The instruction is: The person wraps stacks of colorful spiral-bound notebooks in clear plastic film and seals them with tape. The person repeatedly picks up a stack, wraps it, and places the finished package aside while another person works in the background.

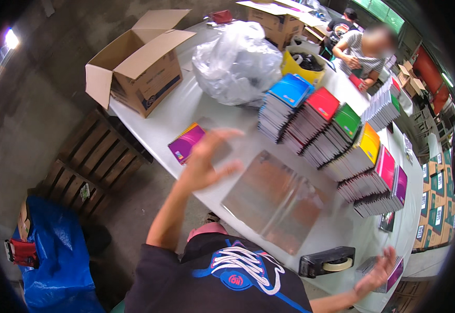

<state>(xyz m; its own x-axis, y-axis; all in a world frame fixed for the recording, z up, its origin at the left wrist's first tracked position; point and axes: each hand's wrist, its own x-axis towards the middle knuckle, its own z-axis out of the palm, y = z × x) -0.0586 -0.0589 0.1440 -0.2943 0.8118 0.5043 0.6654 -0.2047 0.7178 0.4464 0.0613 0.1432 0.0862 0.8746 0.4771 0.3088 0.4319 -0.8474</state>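
Note:
My left hand, a little blurred, is raised over the table's near edge with its fingers apart and nothing in it. Just beyond it lies a purple spiral notebook with a yellow coil. My right hand is at the lower right, fingers spread, in front of a small stack of purple notebooks; whether it touches them I cannot tell. Between the hands, clear plastic bags lie flat on the white table. Next to the right hand stands a black tape dispenser.
Tall notebook stacks in blue, red, green, yellow and pink line the far side. Behind them sit a bundle of clear plastic and an open carton. A person works across the table.

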